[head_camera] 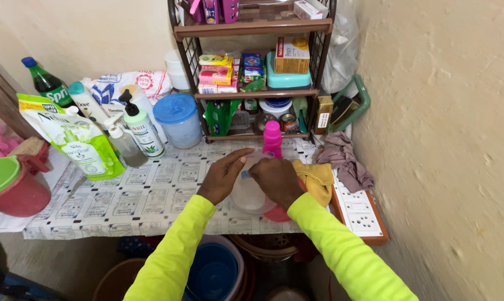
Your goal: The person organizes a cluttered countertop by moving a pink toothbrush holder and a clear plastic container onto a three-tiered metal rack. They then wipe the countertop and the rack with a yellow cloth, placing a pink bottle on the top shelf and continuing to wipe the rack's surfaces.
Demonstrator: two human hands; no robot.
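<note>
My left hand (223, 175) and my right hand (276, 180) meet over a clear plastic container (247, 196) on the table. Both hands touch its top, and a small blue part shows between the fingers; whether either hand truly grips it I cannot tell. Under the container's right side a red lid or plate (278, 213) peeks out. A pink bottle (272, 139) stands just behind my hands. A yellow cloth (317, 178) lies to the right of my right hand.
A metal and wood shelf rack (252, 28) with boxes and tins stands behind. Pump bottles (142, 128), a blue-lidded jar (178, 120), a green refill pouch (76, 139) and a red bucket (15, 192) sit left. A white socket board (359, 209) lies right. Tubs sit below.
</note>
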